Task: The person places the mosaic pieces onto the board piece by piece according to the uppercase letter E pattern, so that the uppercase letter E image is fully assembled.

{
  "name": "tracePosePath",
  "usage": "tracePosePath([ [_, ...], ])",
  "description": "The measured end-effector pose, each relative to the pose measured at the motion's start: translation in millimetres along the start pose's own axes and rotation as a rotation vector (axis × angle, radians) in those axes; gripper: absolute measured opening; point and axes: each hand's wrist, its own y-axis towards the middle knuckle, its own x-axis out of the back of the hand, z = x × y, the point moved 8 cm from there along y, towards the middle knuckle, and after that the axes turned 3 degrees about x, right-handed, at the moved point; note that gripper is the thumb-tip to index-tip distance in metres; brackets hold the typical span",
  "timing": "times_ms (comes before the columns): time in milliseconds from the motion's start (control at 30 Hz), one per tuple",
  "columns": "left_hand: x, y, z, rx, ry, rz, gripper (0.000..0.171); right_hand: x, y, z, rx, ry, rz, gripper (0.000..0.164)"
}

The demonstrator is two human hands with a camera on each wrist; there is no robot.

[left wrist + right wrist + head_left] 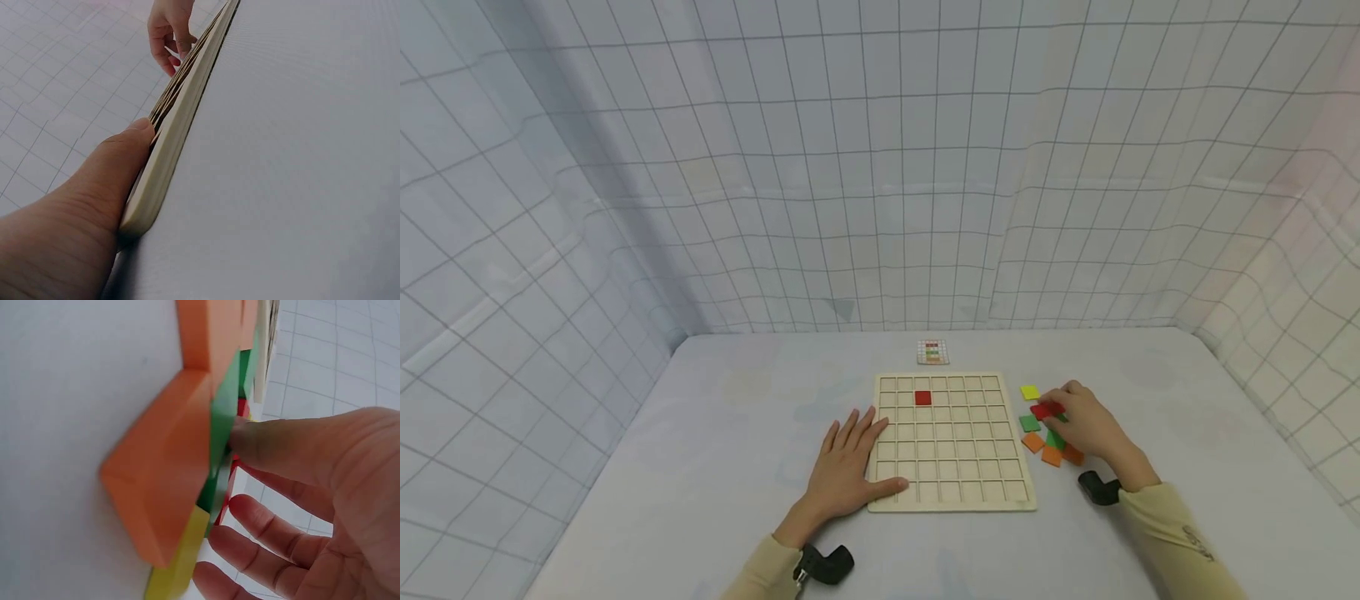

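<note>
A pale board (953, 497) with a grid of square cells lies on the table, one red tile (922, 398) in a cell of an upper row. My left hand (844, 471) rests spread along its left side, thumb (125, 147) over the lower left corner and fingertips at the left edge. At the board's right, my right hand (1086, 421) is bent down over a pile of coloured tiles. Its thumb and index finger pinch at a red tile (1057, 408); the thumb (250, 440) also overlaps a green tile (224, 415) in the right wrist view.
Loose around the right hand lie a yellow tile (1029, 392), a green tile (1030, 423) and several orange tiles (1052, 456). Behind the board lies a small pattern card (932, 352). Checked white curtains (865, 208) enclose the white table (760, 400).
</note>
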Motion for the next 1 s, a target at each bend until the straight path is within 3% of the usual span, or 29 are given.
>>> tracePosePath([
  [367, 1.6, 0.0, -1.6, -0.015, 0.011, -0.016, 0.095, -2.2, 5.1, -2.0, -0.028, 0.011, 0.0, 0.024],
  [600, 3.7, -1.2, -3.1, -0.023, -0.013, -0.016, 0.094, -5.7, 5.6, -3.8, -0.045, 0.103, 0.017, 0.023],
  [1000, 2.2, -1.6, -2.3, -0.02, -0.006, -0.014, 0.094, -3.0, 5.1, -3.4, -0.037, 0.19, -0.031, 0.016],
])
